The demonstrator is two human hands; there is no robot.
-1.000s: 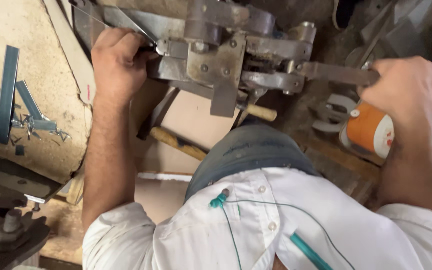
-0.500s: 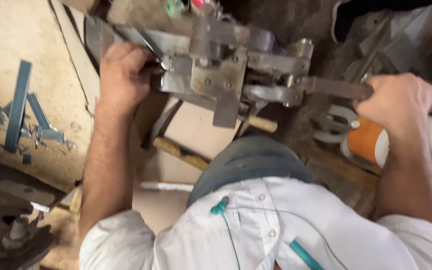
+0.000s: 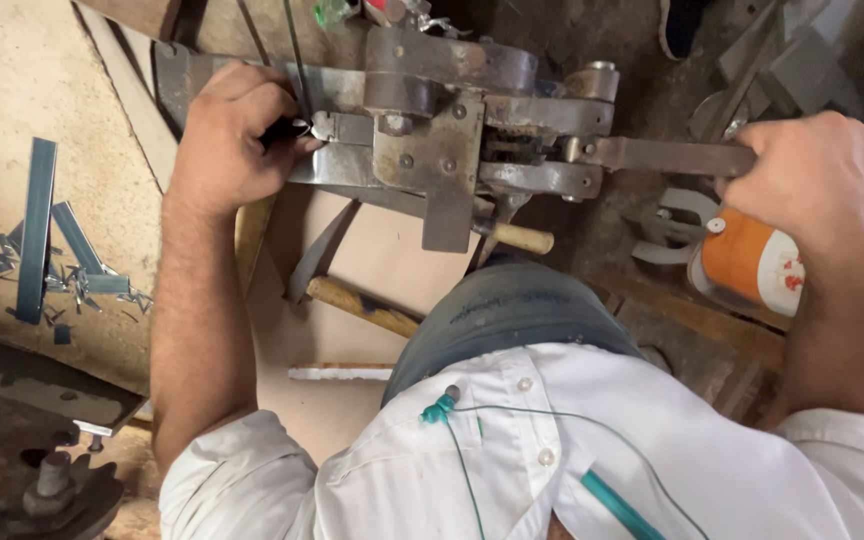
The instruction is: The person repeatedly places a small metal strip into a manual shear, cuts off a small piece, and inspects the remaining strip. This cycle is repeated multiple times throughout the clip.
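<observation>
A heavy grey steel press (image 3: 452, 140) is sitting across the top of the view, built of flat plates bolted and riveted together, its surfaces dull, scratched and greasy. Its long axis is running left to right, and a flat rusty lever (image 3: 667, 155) is sticking out of its right end, pointing right along that same line.

The right hand (image 3: 817, 175) is curling into a fist around the far end of the lever, fingers wrapped tight over the bar. The left hand (image 3: 227, 140) is pressing against the left end of the press, fingers folded shut on a small dark piece (image 3: 287, 130) at the slot there; what the piece is made of is too hidden to tell.

Below the press, a wooden handle (image 3: 362, 307) with a worn, pale grain is lying slantwise on a smooth tan board (image 3: 377, 250), and a second rounded wooden stub (image 3: 522, 238) is poking out from under the machine. Near the left edge of the rough, sandy bench (image 3: 12, 90), thin blue-grey metal strips (image 3: 37, 230) are lying with their long sides mostly up and down, small offcuts scattered about them. An orange and white can (image 3: 747, 262) is resting just under the right wrist. A white buttoned shirt (image 3: 552, 450) is filling the bottom of the view
</observation>
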